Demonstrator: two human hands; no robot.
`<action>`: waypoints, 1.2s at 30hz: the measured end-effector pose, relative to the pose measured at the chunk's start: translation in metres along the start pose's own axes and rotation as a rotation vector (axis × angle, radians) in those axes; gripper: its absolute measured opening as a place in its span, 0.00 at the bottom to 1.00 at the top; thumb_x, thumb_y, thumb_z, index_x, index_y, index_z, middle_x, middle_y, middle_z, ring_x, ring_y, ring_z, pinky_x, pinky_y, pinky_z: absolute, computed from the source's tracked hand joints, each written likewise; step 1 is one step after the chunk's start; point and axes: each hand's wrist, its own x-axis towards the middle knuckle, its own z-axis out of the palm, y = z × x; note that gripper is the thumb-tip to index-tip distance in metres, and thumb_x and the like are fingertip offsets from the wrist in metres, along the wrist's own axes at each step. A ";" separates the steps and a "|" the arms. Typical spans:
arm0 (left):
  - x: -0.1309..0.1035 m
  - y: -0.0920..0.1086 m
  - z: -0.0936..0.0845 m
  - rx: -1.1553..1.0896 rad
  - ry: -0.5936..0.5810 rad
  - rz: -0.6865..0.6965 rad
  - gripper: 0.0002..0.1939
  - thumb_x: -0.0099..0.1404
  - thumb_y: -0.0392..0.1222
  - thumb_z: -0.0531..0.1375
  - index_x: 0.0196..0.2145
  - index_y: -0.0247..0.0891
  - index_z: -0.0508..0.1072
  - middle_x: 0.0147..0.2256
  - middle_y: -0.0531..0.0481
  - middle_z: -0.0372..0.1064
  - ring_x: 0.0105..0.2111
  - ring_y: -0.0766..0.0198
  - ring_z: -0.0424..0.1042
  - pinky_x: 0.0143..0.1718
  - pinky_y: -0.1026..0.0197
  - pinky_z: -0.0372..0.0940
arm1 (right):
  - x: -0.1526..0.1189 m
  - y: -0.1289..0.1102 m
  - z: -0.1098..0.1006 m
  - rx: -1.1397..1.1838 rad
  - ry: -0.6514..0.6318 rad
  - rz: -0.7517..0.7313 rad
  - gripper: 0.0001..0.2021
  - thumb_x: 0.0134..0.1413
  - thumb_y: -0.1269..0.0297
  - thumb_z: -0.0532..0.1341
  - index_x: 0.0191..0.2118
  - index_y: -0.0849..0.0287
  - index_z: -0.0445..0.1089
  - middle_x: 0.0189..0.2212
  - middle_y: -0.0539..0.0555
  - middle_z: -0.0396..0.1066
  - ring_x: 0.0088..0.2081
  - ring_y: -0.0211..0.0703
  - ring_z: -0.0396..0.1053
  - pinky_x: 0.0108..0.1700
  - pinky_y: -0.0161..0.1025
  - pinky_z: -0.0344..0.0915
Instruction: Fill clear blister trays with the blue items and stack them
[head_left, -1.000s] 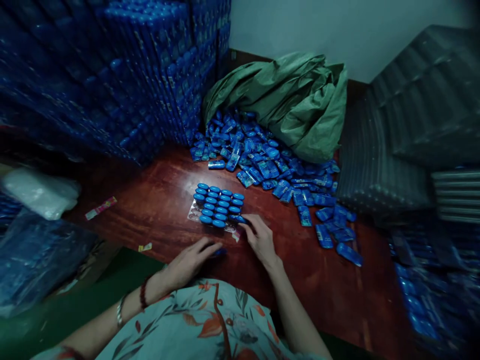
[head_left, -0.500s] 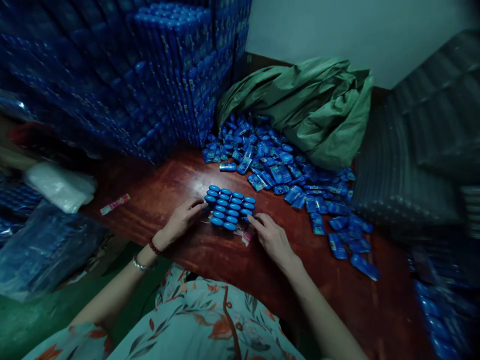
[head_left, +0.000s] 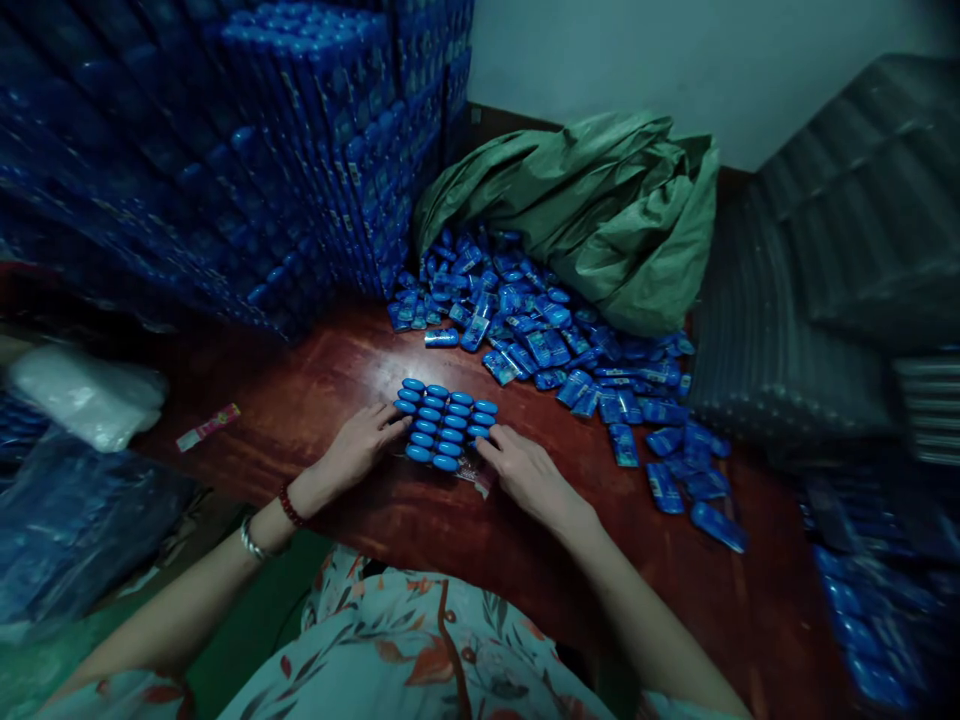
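A block of small blue containers (head_left: pixel 440 425) with glossy oval tops stands in rows on the wooden table, between my two hands. My left hand (head_left: pixel 352 450) is at the block's left side, its fingers curled against the outer containers. On the opposite side my right hand (head_left: pixel 531 478) has thumb and fingers closed on containers at the right edge. A crumpled clear wrapper with a pinkish print (head_left: pixel 476 474) lies under the block's near right corner. The lower parts of the containers are hidden.
Loose labelled blue containers (head_left: pixel 551 348) spill from a green sack (head_left: pixel 600 200) behind the block. Tall stacks of blue packs (head_left: pixel 360 180) rise at the back left. Dark grey stacked trays (head_left: pixel 787 330) stand right. A pink strip (head_left: pixel 208 428) and white plastic bag (head_left: pixel 94 390) are left.
The view has shifted, so most things sit further left. My left fingers lie more over the block's left edge, and my right fingers press closer against its right side.
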 end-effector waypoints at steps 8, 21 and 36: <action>-0.014 -0.001 0.019 -0.036 0.114 -0.033 0.22 0.65 0.30 0.48 0.56 0.40 0.63 0.59 0.39 0.56 0.62 0.55 0.51 0.57 0.44 0.52 | 0.011 -0.012 0.013 0.018 0.047 0.001 0.11 0.58 0.77 0.53 0.43 0.59 0.67 0.34 0.56 0.65 0.37 0.45 0.64 0.34 0.38 0.64; 0.103 -0.055 0.009 -0.186 0.107 -0.284 0.15 0.67 0.42 0.52 0.48 0.34 0.68 0.46 0.41 0.66 0.45 0.59 0.67 0.46 0.58 0.63 | 0.058 0.067 0.013 0.230 0.409 0.483 0.15 0.62 0.65 0.49 0.46 0.57 0.70 0.41 0.57 0.71 0.43 0.44 0.69 0.45 0.40 0.64; 0.072 -0.083 -0.005 0.028 -0.352 -0.365 0.18 0.53 0.42 0.62 0.41 0.32 0.67 0.39 0.41 0.70 0.36 0.56 0.69 0.36 0.61 0.61 | -0.011 0.071 0.035 0.369 -0.057 0.582 0.18 0.41 0.59 0.67 0.38 0.58 0.62 0.30 0.50 0.66 0.33 0.43 0.67 0.32 0.35 0.58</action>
